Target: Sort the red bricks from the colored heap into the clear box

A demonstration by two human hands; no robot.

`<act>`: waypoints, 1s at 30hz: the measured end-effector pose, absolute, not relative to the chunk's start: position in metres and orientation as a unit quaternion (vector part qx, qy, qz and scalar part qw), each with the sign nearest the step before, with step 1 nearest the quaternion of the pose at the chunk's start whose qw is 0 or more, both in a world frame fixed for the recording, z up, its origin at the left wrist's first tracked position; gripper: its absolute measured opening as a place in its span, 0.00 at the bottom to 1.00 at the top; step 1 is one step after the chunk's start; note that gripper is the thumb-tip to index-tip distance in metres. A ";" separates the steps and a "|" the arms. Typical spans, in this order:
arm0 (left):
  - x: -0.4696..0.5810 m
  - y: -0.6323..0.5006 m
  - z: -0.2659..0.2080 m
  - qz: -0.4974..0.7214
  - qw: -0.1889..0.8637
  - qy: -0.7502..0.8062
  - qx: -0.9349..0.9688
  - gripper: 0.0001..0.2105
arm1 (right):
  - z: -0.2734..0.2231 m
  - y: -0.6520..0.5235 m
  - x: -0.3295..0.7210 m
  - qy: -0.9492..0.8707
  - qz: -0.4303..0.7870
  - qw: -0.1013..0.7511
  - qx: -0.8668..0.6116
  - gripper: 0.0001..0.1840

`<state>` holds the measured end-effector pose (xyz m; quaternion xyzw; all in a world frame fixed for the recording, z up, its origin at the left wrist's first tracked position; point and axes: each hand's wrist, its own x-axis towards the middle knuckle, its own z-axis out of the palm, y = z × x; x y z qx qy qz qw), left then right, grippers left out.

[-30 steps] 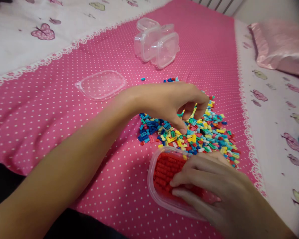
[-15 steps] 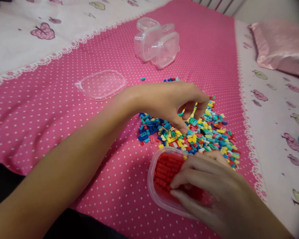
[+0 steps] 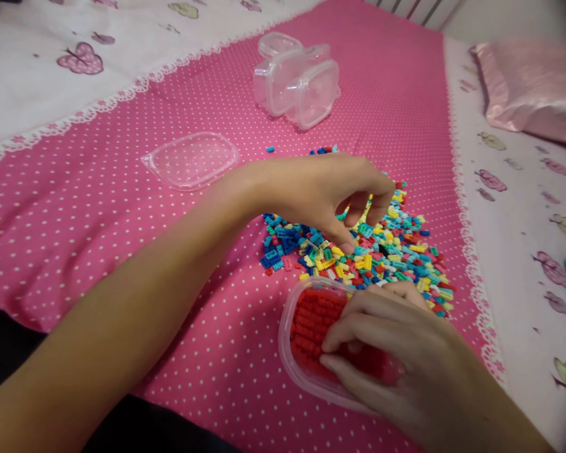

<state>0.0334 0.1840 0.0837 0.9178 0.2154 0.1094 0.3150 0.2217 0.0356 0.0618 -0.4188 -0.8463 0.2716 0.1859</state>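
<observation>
On the pink sheet (image 3: 226, 377), brick pile (image 3: 393, 258) sits just beyond tub (image 3: 285, 340) of red bricks (image 3: 311, 324). Left hand (image 3: 332, 189) over pile, thumb and fingers apart. Right hand (image 3: 405, 346) over tub, thumb near fingertips; can't tell if gripping.

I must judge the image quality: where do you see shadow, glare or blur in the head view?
All in the head view: soft shadow on the pink sheet, left of the red-filled tub; pale sheen on the pillow; right hand slightly soft; upper right corner dark and blurred.
</observation>
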 end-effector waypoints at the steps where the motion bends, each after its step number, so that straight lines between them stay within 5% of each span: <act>1: 0.033 0.184 0.084 0.111 0.314 0.213 0.919 0.12 | 0.061 0.036 0.221 -0.845 0.272 0.191 -0.420 0.09; 30: 0.031 0.185 0.083 0.120 0.307 0.194 0.924 0.12 | 0.072 0.042 0.226 -0.862 0.266 0.120 -0.414 0.08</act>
